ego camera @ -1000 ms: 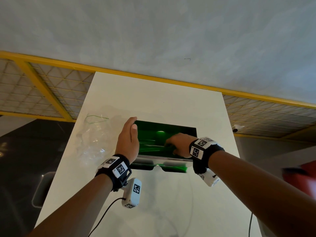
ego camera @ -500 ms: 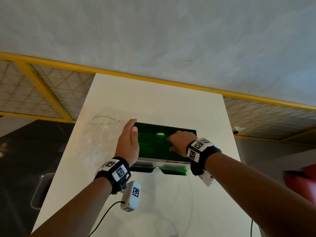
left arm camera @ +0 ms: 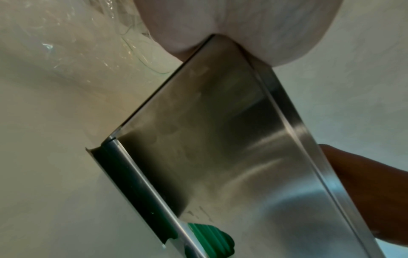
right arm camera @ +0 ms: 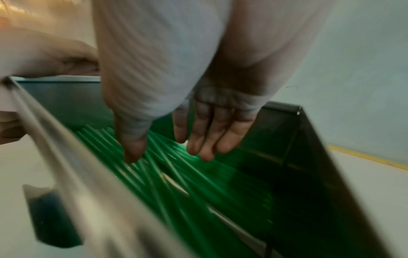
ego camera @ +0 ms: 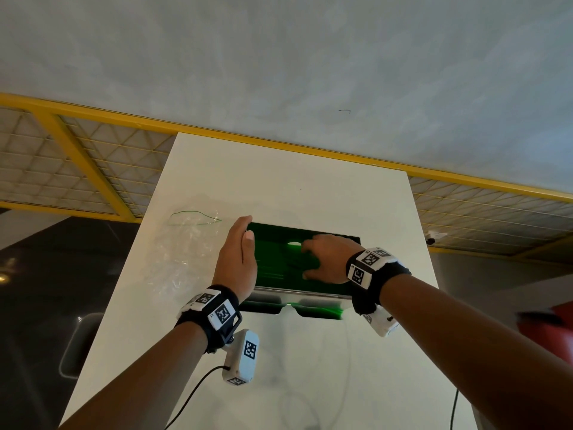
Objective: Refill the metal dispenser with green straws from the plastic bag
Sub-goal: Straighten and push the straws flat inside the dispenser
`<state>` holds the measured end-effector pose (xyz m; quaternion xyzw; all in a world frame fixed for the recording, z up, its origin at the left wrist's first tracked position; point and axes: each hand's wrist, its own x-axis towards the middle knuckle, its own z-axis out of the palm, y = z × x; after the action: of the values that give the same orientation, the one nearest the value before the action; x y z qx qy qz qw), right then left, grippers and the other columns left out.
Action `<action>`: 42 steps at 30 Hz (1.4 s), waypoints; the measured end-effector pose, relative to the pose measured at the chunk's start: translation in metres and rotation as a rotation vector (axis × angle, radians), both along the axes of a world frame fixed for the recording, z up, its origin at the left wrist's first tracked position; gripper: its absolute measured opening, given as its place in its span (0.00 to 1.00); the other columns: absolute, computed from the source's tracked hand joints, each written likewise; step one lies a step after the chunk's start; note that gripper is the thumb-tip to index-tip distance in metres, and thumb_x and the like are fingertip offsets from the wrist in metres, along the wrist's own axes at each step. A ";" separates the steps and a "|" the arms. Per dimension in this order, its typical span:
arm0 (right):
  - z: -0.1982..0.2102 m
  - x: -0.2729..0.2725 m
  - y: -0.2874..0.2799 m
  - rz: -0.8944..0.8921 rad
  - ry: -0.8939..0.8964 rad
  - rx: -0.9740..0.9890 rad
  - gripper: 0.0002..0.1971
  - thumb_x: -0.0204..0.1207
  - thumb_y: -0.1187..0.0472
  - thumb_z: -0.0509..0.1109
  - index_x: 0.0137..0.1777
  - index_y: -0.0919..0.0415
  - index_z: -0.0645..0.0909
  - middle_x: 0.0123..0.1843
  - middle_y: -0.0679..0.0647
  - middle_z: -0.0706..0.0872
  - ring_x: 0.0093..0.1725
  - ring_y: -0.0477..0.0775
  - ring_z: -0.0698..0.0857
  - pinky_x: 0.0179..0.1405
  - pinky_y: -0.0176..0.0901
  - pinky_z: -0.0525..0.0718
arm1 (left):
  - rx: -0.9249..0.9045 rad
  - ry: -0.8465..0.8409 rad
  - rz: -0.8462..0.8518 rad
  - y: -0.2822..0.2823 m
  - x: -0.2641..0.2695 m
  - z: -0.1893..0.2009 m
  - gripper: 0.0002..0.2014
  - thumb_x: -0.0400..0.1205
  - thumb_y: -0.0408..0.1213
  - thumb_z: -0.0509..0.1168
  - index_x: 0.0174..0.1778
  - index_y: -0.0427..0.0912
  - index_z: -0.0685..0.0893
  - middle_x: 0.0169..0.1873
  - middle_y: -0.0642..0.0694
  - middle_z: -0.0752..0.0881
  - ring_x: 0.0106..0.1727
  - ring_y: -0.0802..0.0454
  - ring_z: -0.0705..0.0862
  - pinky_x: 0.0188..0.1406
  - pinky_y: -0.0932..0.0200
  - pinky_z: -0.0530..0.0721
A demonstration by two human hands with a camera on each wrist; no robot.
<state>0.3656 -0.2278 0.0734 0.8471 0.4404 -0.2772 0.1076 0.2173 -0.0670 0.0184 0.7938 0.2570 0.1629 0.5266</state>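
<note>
Bag (ego camera: pixel 183 252) of clear plastic lies crumpled and flat on the white table (ego camera: pixel 310 367), at the left, just beside the dispenser (ego camera: pixel 297 297); a thin green line marks its far edge. The left wrist view shows the bag (left arm camera: pixel 66 43) behind the dispenser's steel side (left arm camera: pixel 220 139).

Next comes the left hand (ego camera: pixel 237 262), fingers straight and together, palm flat against the dispenser's left end, thumb along the top edge. It curls round nothing.

The dispenser stands on the table near its middle, its top open, its inside dark green with straws (ego camera: pixel 279 265). At its front foot a slot shows more straw ends (left arm camera: pixel 209 239).

Further right, the right hand (ego camera: pixel 325 262) reaches down into the open top. In the right wrist view its fingers (right arm camera: pixel 207 139) are nearly straight and loosely spread, tips touching the straws (right arm camera: pixel 198 183) that lie lengthwise in the trough; the thumb tip rests on them too. It grips nothing. The frame is blurred.

A red thing (ego camera: pixel 552 333) shows at the far right edge, too blurred to tell.
</note>
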 end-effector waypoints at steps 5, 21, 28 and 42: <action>-0.002 -0.004 0.006 0.116 -0.042 -0.161 0.31 0.75 0.47 0.79 0.75 0.54 0.75 0.66 0.56 0.83 0.61 0.63 0.86 0.53 0.54 0.88 | 0.003 0.008 0.000 0.000 0.000 -0.001 0.23 0.93 0.44 0.46 0.84 0.43 0.68 0.83 0.46 0.71 0.84 0.51 0.68 0.78 0.65 0.64; -0.006 -0.007 0.006 0.137 -0.129 -0.102 0.18 0.81 0.59 0.73 0.70 0.58 0.78 0.62 0.58 0.85 0.56 0.65 0.89 0.50 0.55 0.88 | 0.005 0.006 0.004 0.000 0.000 -0.002 0.23 0.93 0.44 0.46 0.84 0.44 0.68 0.83 0.46 0.72 0.84 0.53 0.68 0.75 0.70 0.62; -0.006 -0.006 0.006 0.079 -0.055 0.000 0.18 0.82 0.61 0.71 0.70 0.54 0.78 0.64 0.57 0.82 0.59 0.64 0.86 0.51 0.54 0.86 | 0.007 0.006 0.005 0.000 0.001 -0.001 0.23 0.93 0.43 0.46 0.84 0.43 0.68 0.83 0.46 0.71 0.84 0.52 0.68 0.78 0.65 0.63; 0.007 -0.010 0.004 -0.065 0.097 0.066 0.12 0.85 0.55 0.66 0.64 0.49 0.86 0.62 0.55 0.89 0.58 0.59 0.88 0.60 0.56 0.88 | -0.019 -0.006 0.007 0.001 0.001 0.001 0.22 0.93 0.42 0.47 0.84 0.44 0.68 0.82 0.46 0.73 0.83 0.52 0.70 0.77 0.64 0.65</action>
<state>0.3560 -0.2237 0.0805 0.8498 0.4261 -0.3065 0.0490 0.2184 -0.0664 0.0192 0.7873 0.2596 0.1645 0.5345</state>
